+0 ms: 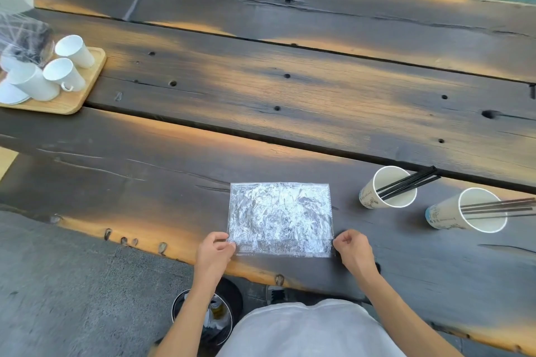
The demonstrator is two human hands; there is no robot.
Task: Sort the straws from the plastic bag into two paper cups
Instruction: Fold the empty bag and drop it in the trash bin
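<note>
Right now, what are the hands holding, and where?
Both hands pinch the crinkled clear plastic bag: left hand at its near left corner, right hand at its near right.

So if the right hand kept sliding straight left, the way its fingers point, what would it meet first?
The right hand already pinches the plastic bag at its near right corner, so it would run over the flat bag first, and likely reach the left hand at the opposite corner.
</note>
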